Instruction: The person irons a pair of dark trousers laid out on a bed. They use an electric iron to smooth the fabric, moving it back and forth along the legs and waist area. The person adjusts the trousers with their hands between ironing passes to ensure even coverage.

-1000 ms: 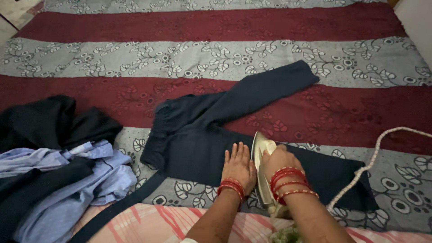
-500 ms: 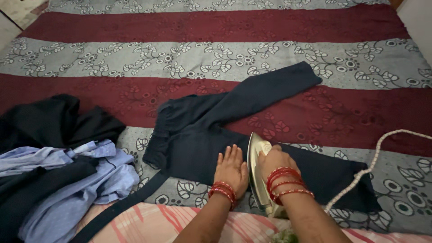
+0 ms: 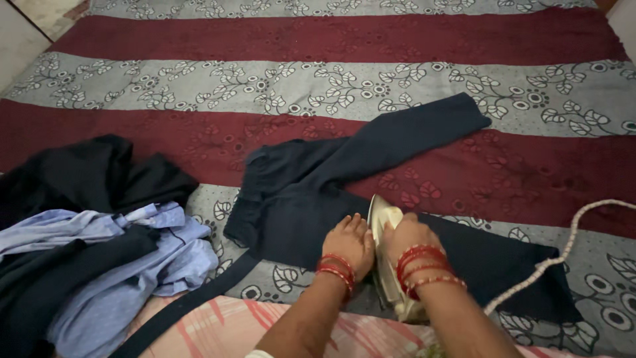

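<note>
Since a second ago the right hand (image 3: 409, 240), gripping the iron (image 3: 384, 255), barely moved along the dark trousers (image 3: 298, 212), left hand (image 3: 350, 244) pressing flat, so ironing continues.

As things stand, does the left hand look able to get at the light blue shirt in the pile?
Probably yes. The left hand lies flat on the dark trousers, holding nothing, and only bedspread and a dark strap lie between it and the light blue shirt. It might need a sideways stretch.
</note>
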